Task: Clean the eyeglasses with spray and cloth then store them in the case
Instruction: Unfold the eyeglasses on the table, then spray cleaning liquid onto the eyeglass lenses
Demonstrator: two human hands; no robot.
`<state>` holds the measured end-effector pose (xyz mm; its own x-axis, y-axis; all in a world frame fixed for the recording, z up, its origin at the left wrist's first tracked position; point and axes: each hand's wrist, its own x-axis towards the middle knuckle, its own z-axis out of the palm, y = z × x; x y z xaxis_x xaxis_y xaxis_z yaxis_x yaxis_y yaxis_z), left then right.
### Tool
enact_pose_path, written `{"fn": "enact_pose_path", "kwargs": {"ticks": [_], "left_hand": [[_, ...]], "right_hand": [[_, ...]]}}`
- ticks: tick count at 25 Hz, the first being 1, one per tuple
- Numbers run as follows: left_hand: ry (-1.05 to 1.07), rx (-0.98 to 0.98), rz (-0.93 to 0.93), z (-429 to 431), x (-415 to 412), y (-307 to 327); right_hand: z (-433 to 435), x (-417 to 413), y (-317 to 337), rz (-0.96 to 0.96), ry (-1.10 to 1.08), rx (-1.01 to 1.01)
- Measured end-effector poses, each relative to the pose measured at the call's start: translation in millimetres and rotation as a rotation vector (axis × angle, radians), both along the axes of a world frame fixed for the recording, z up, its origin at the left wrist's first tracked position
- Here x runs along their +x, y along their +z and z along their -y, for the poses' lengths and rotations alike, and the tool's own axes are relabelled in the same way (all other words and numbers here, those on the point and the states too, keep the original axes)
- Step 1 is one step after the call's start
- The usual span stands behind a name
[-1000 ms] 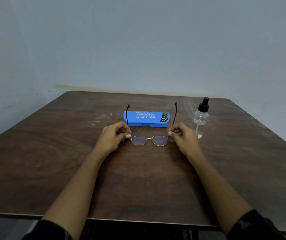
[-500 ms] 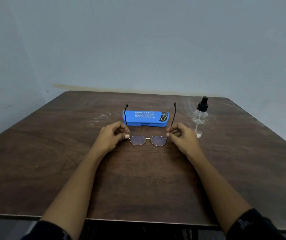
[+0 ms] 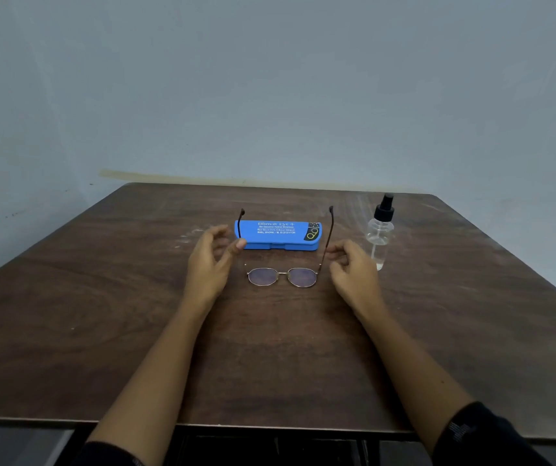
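Observation:
Thin metal-rimmed eyeglasses (image 3: 282, 276) rest lens-down on the brown wooden table (image 3: 101, 314), their temples sticking up and away from me. My left hand (image 3: 210, 264) hovers just left of the frame with fingers loosely spread, holding nothing. My right hand (image 3: 354, 270) hovers just right of the frame, fingers relaxed, apart from the right temple. Behind the glasses lies a closed blue case (image 3: 278, 234) with white print. A clear spray bottle (image 3: 380, 235) with a black nozzle stands upright to the right of the case. No cloth is in view.
A plain grey-blue wall rises behind the table's far edge. The table's near edge runs along the bottom of the view, with a dark gap beneath it.
Both hands have let go of the eyeglasses' hinges and drawn slightly outward; the glasses now stand on the table by themselves.

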<state>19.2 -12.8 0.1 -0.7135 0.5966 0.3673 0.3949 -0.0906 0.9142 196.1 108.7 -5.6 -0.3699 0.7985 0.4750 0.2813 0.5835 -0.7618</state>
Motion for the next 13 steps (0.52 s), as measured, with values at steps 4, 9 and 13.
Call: {"fn": "enact_pose_path", "kwargs": {"ticks": [4, 9, 13], "left_hand": [[0.232, 0.225, -0.108, 6, 21, 3], [0.315, 0.427, -0.426, 7, 74, 15], [0.098, 0.425, -0.584, -14, 122, 17]], "right_hand": [[12, 6, 2, -0.021, -0.087, 0.181], [18, 17, 5, -0.086, -0.165, 0.256], [11, 33, 10, -0.164, -0.205, 0.288]]}}
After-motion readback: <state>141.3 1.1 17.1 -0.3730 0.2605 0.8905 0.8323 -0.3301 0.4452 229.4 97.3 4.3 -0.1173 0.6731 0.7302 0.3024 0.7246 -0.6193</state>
